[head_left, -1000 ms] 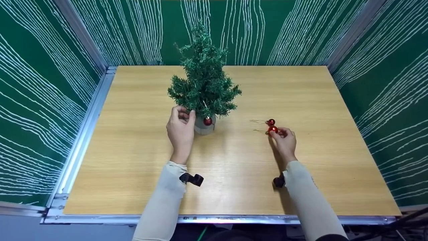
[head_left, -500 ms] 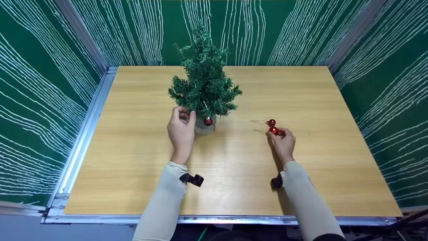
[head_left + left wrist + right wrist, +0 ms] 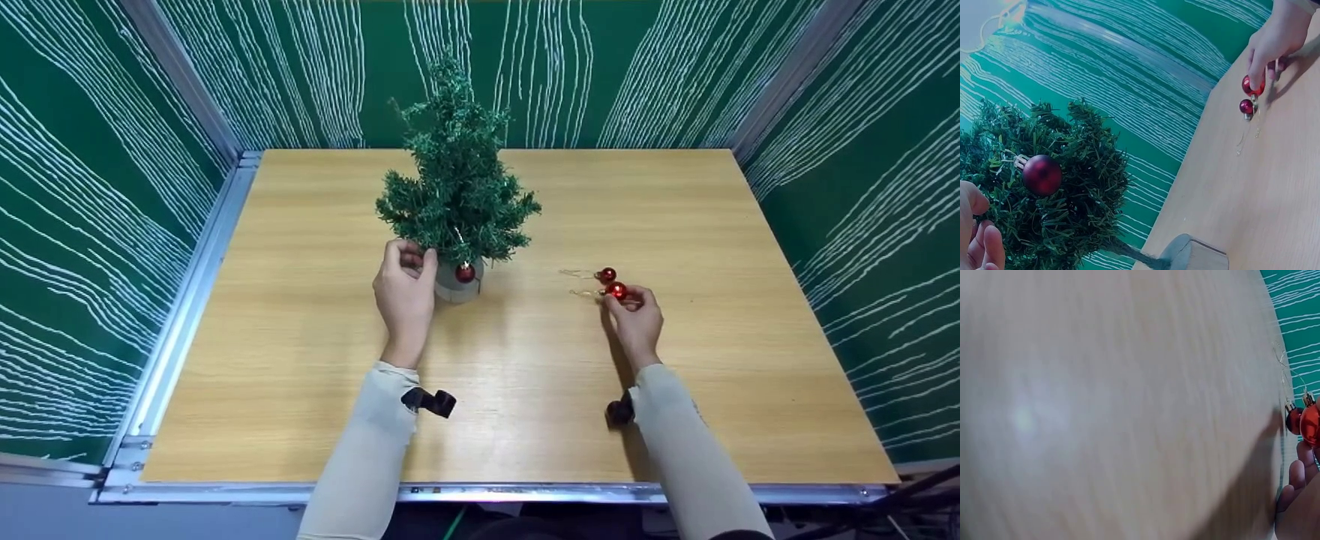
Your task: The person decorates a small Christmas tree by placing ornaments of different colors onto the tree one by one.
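A small artificial Christmas tree (image 3: 454, 165) stands on the table in a pale round base (image 3: 457, 289). From its front lower branches hangs a dark red bauble (image 3: 1042, 175). Beside the lower left branches is my left hand (image 3: 405, 296), fingers loosely bent, with a gap between thumb and fingers in the left wrist view. My right hand (image 3: 637, 326) pinches a shiny red bauble (image 3: 616, 290) between thumb and fingers, its gold loop pointing left. Just behind that lies a smaller red bauble (image 3: 607, 274) with a thin thread loop; the two nearly touch.
The wooden table (image 3: 525, 420) has a metal frame (image 3: 225, 491) along its front and left edges. Green walls with white wavy lines (image 3: 555, 75) enclose the back and both sides. Dark cables (image 3: 907, 495) run past the front right corner.
My right thumb and fingers have shifted slightly on the larger bauble, which has turned and moved a little right. The left hand and the tree have stayed in place.
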Demonstrator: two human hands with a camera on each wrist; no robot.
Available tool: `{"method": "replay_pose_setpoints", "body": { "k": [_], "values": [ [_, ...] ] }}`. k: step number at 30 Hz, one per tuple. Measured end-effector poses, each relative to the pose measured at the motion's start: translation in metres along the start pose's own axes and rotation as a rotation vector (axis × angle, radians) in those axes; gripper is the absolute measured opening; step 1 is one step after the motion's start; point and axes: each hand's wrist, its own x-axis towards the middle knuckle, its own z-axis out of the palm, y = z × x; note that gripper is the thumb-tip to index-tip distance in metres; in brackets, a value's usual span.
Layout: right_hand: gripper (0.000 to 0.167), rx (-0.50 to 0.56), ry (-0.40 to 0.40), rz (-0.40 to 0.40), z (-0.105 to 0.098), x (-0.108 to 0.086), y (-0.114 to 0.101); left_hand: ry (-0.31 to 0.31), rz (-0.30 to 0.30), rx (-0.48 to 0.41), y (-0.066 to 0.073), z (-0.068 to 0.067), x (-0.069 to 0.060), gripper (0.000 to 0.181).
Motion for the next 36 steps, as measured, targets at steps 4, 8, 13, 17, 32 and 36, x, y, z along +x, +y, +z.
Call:
{"method": "replay_pose_setpoints", "body": {
  "k": [4,8,13,17,32,36],
  "values": [
    [0.040,0.028,0.003,0.006,-0.002,-0.002,-0.003,-0.001,0.000,0.004,0.000,0.000,0.000,0.015],
    [0.039,0.083,0.014,0.004,-0.003,-0.005,-0.004,-0.002,0.016,0.016,0.000,0.000,0.001,0.014],
    [0.035,0.143,0.015,0.000,-0.003,-0.008,-0.007,-0.007,0.031,0.024,0.000,0.000,0.001,0.011],
    [0.035,0.161,-0.003,0.015,-0.004,-0.010,-0.011,-0.006,0.029,0.020,0.001,0.000,0.002,0.010],
    [0.034,0.162,-0.011,0.005,-0.003,-0.016,-0.024,-0.002,0.021,0.007,0.002,-0.003,0.007,0.008],
    [0.034,0.140,-0.003,-0.019,-0.003,-0.018,-0.026,0.000,0.031,0.005,0.002,-0.004,0.008,0.007]
  ]
}}
